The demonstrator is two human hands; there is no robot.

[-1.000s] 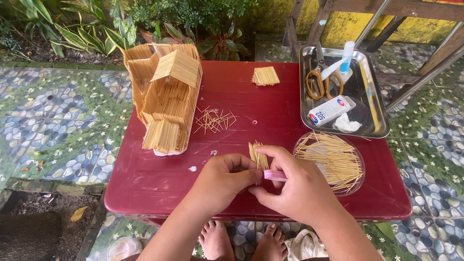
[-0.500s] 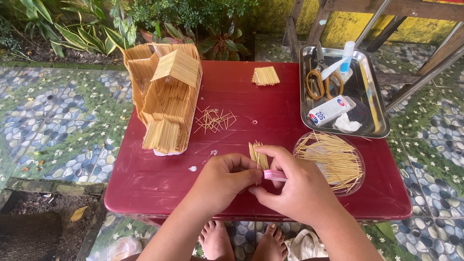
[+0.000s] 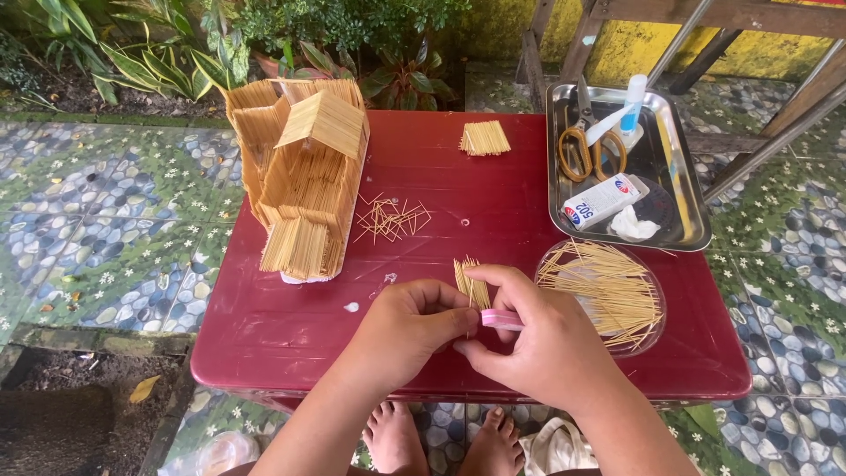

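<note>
Toothpick house [image 3: 304, 181] sits upper left on the red counter [image 3: 264, 326]. Lower center, the left hand [image 3: 407, 328] pinches a little toothpick panel [image 3: 471, 284], right hand [image 3: 551, 348] grips a pink tool [image 3: 500, 319] against it. Dish of loose toothpicks [image 3: 604, 295] just right, metal tray [image 3: 683, 189] upper right.

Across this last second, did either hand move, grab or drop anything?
No visible change. The left hand and right hand still pinch the small toothpick panel and pink tool together over the red table. The stick house and the metal tray stayed put.
</note>
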